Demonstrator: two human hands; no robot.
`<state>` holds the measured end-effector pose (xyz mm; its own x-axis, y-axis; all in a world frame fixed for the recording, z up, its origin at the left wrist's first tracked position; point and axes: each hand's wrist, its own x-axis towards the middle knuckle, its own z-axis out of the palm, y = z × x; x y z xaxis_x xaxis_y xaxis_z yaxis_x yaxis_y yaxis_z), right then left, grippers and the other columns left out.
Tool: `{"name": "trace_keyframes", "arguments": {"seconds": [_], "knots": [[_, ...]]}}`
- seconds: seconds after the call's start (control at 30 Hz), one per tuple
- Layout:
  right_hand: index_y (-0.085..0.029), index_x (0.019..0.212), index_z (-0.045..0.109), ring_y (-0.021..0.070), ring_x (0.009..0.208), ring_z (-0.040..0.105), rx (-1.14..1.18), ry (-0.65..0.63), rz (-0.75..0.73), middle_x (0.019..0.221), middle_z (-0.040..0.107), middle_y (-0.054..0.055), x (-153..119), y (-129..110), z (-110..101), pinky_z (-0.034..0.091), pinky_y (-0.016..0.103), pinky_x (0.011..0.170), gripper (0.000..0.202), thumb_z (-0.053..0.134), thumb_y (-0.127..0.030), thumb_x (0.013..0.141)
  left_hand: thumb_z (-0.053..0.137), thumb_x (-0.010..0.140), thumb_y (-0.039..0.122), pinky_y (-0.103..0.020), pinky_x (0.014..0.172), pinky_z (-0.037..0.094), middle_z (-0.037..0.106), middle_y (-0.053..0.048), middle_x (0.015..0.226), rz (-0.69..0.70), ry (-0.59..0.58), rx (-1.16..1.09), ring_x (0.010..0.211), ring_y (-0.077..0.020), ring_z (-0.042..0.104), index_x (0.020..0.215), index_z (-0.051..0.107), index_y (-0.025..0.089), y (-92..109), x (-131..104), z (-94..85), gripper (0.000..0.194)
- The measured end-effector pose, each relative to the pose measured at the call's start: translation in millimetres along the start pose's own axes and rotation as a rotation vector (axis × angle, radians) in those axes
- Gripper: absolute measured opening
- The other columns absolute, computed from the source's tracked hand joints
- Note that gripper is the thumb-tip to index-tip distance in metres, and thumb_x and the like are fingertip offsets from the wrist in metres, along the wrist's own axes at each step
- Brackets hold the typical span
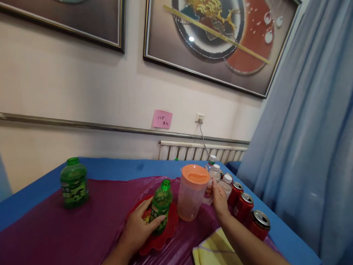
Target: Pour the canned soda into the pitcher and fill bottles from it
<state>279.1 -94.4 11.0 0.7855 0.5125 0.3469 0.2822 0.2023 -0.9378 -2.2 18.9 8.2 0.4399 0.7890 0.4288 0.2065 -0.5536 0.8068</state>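
Observation:
My left hand is wrapped round a green plastic bottle, uncapped, that stands upright over a red scalloped plate. To its right is a clear pitcher with an orange lid; it looks upright on the table. My right hand is closed at the pitcher's handle side, its fingers partly hidden. Behind that hand are several clear bottles with white caps. A second green bottle, also uncapped, stands apart at the left.
Several red cans line the table's right side. A folded yellow cloth lies under my right forearm. Purple plastic sheeting covers much of the blue tabletop. A radiator and blue curtain stand beyond.

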Motion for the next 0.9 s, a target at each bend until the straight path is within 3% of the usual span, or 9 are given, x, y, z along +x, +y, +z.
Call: {"name": "trace_keyframes", "arguments": {"seconds": [0.13,0.2,0.27,0.4,0.53,0.7,0.8,0.9], "knots": [[-0.022,0.096,0.064,0.0284,0.093,0.065,-0.154,0.175,-0.209,0.096,0.07,0.01,-17.9,-13.0,-17.9,0.054,0.045,0.085,0.047,0.054,-0.068,0.089,0.078,0.066,0.047,-0.048,0.105,0.055,0.077,-0.011,0.119,0.004,0.005,0.032,0.112,-0.0322,0.073,0.118,0.071,0.019,-1.5,-0.9,0.7,0.059],[-0.021,0.115,0.062,0.0308,0.113,0.061,-0.194,0.181,-0.364,0.119,0.066,0.013,-37.6,-21.6,-19.1,0.049,0.05,0.099,0.041,0.059,-0.055,0.091,0.079,0.065,0.047,-0.047,0.105,0.056,0.078,-0.01,0.119,0.008,0.003,0.042,0.111,-0.0322,0.073,0.12,0.07,0.019,-3.2,-1.3,1.0,0.062],[-0.024,0.13,0.059,0.0315,0.124,0.058,-0.177,-0.012,-0.428,0.133,0.062,0.013,-62.6,-29.1,-11.1,0.045,0.052,0.108,0.043,0.064,-0.043,0.091,0.081,0.063,0.046,-0.046,0.102,0.058,0.079,-0.009,0.116,0.023,-0.013,0.03,0.108,-0.032,0.074,0.121,0.069,0.02,-2.5,-2.2,1.1,0.065],[-0.029,0.148,0.05,0.035,0.138,0.05,-0.112,-0.35,-0.341,0.15,0.054,0.011,-105.2,-39.4,22.5,0.04,0.054,0.116,0.076,0.081,-0.036,0.079,0.085,0.06,0.045,-0.041,0.093,0.062,0.08,-0.006,0.113,0.055,-0.107,-0.037,0.102,-0.0308,0.077,0.12,0.07,0.023,8.1,-5.0,0.5,0.065],[-0.029,0.153,0.045,0.0346,0.136,0.053,-0.056,-0.464,-0.223,0.147,0.058,0.011,-113.9,-48.4,49.3,0.041,0.054,0.116,0.089,0.084,-0.03,0.074,0.085,0.062,0.049,-0.039,0.09,0.064,0.079,-0.005,0.117,0.071,-0.146,-0.081,0.099,-0.0305,0.078,0.118,0.072,0.027,12.4,-6.4,0.9,0.062],[-0.029,0.143,0.056,0.0343,0.125,0.061,-0.015,-0.456,-0.212,0.136,0.065,0.009,-105.5,-60.4,58.9,0.048,0.053,0.109,0.083,0.087,-0.026,0.066,0.088,0.059,0.052,-0.039,0.09,0.065,0.079,-0.005,0.118,0.041,-0.112,-0.145,0.103,-0.0325,0.077,0.12,0.071,0.028,0.0,-5.7,3.3,0.068],[-0.029,0.134,0.059,0.0318,0.114,0.067,0.074,-0.418,-0.218,0.127,0.07,0.008,-104.3,-68.1,47.5,0.056,0.047,0.099,0.077,0.089,-0.029,0.064,0.09,0.057,0.054,-0.042,0.095,0.063,0.075,-0.008,0.128,0.053,-0.116,-0.224,0.113,-0.0351,0.073,0.13,0.066,0.028,-5.5,-6.9,2.9,0.082],[-0.025,0.133,0.054,0.0287,0.106,0.07,0.121,-0.31,-0.2,0.119,0.073,0.008,-97.1,-75.1,14.2,0.059,0.041,0.093,0.073,0.087,-0.034,0.068,0.084,0.065,0.056,-0.043,0.1,0.06,0.073,-0.01,0.132,0.078,-0.093,-0.254,0.121,-0.0341,0.069,0.135,0.062,0.027,-8.6,-8.4,1.1,0.079]]}}
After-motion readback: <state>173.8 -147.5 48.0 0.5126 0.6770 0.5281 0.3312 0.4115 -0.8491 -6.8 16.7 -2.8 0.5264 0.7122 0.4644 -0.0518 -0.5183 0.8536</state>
